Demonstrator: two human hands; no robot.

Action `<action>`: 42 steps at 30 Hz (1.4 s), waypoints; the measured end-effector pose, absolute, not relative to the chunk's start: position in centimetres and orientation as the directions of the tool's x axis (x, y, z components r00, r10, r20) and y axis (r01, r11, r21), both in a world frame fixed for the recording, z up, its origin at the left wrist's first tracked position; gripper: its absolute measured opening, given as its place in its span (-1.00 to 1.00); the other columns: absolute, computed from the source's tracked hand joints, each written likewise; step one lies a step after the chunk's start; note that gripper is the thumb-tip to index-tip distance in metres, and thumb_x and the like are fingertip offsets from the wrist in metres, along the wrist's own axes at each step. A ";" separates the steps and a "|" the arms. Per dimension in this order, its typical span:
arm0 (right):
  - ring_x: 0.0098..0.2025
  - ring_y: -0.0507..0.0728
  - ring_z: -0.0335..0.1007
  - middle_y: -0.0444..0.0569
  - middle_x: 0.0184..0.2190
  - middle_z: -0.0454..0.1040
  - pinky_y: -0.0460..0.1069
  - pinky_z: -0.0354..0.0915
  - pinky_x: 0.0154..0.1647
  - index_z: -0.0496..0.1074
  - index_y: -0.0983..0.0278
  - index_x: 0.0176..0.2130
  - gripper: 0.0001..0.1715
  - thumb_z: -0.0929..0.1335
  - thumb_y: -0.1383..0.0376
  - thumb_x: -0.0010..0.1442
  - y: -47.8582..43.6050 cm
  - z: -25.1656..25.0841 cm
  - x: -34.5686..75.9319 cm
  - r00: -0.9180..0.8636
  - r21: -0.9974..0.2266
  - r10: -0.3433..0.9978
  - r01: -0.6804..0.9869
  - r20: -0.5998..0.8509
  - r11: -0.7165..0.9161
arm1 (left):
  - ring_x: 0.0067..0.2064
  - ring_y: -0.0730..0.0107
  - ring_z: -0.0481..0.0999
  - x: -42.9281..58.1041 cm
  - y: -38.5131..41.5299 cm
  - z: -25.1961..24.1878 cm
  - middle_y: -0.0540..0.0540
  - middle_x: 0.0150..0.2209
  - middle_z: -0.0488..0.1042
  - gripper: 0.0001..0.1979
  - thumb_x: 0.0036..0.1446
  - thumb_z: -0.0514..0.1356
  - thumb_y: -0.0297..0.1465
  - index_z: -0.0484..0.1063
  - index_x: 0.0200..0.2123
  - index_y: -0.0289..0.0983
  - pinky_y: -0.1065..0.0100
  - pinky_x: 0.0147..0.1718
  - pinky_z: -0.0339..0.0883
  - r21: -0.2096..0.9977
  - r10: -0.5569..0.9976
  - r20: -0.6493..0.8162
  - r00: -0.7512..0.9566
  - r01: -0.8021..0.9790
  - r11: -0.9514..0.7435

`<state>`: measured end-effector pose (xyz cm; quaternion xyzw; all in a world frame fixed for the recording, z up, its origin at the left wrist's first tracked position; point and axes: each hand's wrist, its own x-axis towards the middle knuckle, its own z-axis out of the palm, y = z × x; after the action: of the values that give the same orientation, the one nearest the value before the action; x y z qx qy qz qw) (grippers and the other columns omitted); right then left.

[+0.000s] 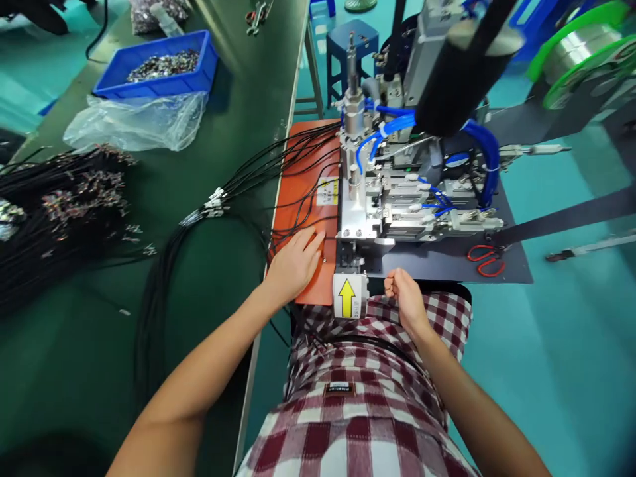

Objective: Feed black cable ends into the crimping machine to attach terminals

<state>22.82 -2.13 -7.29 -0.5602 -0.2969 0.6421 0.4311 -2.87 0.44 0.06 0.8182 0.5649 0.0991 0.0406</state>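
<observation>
Find the cables (pixel 163 285) beside and just beyond the left hand (pixel 294 265), probably light, limp, smooth and easily tangled, and best taken behind their ends, sparing the white fittings (pixel 215 202) farther to the hand's left. Read their long axes as fanning from those fittings across the plate (pixel 320 281) ahead of the hand, pointing rightward at the machine (pixel 354 212), and leftward as bending back toward the body. Note the left hand stretched palm down, the right hand (pixel 406 301) curled; cannot tell whether clamped on anything.
</observation>
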 end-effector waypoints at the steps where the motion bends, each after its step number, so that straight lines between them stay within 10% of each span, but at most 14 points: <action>1: -0.56 -0.02 0.15 -0.19 -0.55 0.30 -0.09 0.12 -0.53 0.31 0.25 -0.35 -0.58 0.33 -0.05 0.18 -2.0 -7.1 22.7 -0.001 -0.868 0.890 -0.223 -0.455 -0.444 | 0.23 0.09 0.26 -3.2 1.5 0.4 -0.32 0.20 0.28 -0.57 0.32 -0.08 -0.41 0.26 0.20 -0.39 0.07 0.19 0.22 0.196 0.924 0.112 0.366 0.903 -0.382; 7: -0.54 0.00 0.14 -0.17 -0.54 0.28 -0.07 0.12 -0.51 0.35 0.25 -0.38 -0.64 0.37 0.00 0.15 -2.5 -4.6 24.4 0.037 -0.892 0.907 -0.201 -0.420 -0.405 | 0.07 0.32 0.41 -5.5 0.3 5.1 -0.20 0.03 0.40 -0.71 0.32 -0.07 -0.45 0.37 -0.01 -0.28 0.32 0.03 0.32 0.415 0.783 -0.029 0.621 0.721 -0.555; 13: -0.53 -0.02 0.12 -0.18 -0.52 0.27 -0.09 0.11 -0.49 0.34 0.25 -0.41 -0.66 0.36 0.04 0.18 -3.1 -2.6 25.6 0.030 -0.894 0.903 -0.164 -0.428 -0.418 | -0.05 0.16 0.44 -8.0 -3.5 6.5 -0.18 -0.18 0.47 -0.78 0.17 0.05 -0.61 0.45 -0.27 -0.28 0.11 0.05 0.25 0.041 0.704 -0.309 0.639 0.749 -0.661; 22: -0.52 -0.03 0.14 -0.19 -0.53 0.27 -0.09 0.14 -0.45 0.34 0.23 -0.37 -0.73 0.31 0.12 0.28 -2.6 -0.8 24.3 -0.105 -0.954 0.949 -0.016 -0.297 -0.300 | -0.09 0.36 0.51 -9.8 -0.5 6.7 -0.12 -0.15 0.54 -0.79 0.30 0.05 -0.45 0.48 -0.15 -0.25 0.39 -0.09 0.35 0.654 0.775 -0.081 0.626 0.620 -0.433; 28: -0.38 0.03 0.34 -0.10 -0.33 0.43 -0.07 0.28 -0.39 0.41 0.21 -0.07 -0.62 0.44 0.31 0.07 -3.4 1.1 21.5 -0.263 -0.977 0.945 -0.030 -0.196 -0.211 | -0.16 0.36 0.51 -8.3 -1.9 5.1 -0.11 -0.21 0.54 -0.84 0.27 0.07 -0.47 0.44 -0.16 -0.28 0.35 -0.12 0.37 0.570 0.877 0.079 0.474 0.700 -0.430; 34: -0.36 0.04 0.42 -0.09 -0.37 0.51 -0.05 0.36 -0.31 0.49 0.23 -0.34 -0.97 0.41 0.31 0.12 -3.5 1.3 19.7 -0.188 -0.989 0.975 -0.062 -0.121 -0.134 | -0.01 0.08 0.44 -3.5 -2.8 4.6 -0.22 -0.06 0.49 -0.72 0.23 0.10 -0.44 0.34 0.02 -0.29 0.07 -0.02 0.31 0.373 0.838 0.127 0.530 0.757 -0.535; 39: -0.33 0.06 0.47 -0.08 -0.36 0.54 -0.04 0.40 -0.30 0.50 0.25 -0.30 -0.86 0.46 0.27 0.07 -3.3 1.5 20.1 -0.209 -0.983 0.966 -0.061 -0.155 -0.171 | -0.14 0.39 0.51 1.1 -2.9 5.3 -0.09 -0.08 0.50 -0.68 0.35 -0.04 -0.42 0.14 0.15 -0.18 0.37 -0.19 0.37 0.759 0.824 -0.031 0.566 0.550 -0.350; 42: -0.47 0.03 0.42 -0.14 -0.48 0.49 -0.06 0.37 -0.42 0.45 0.26 -0.35 -0.85 0.46 0.24 0.08 -3.3 1.7 20.5 -0.196 -0.958 0.953 -0.127 -0.231 -0.259 | -0.25 0.42 0.49 1.8 -2.9 5.3 -0.03 -0.19 0.50 -0.73 0.35 -0.03 -0.40 0.16 0.10 -0.16 0.40 -0.29 0.33 0.786 0.851 -0.108 0.514 0.568 -0.243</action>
<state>20.46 -3.26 1.68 -0.4720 -0.4375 0.6376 0.4234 1.82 -2.94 5.34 0.7690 0.4615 0.1739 0.4068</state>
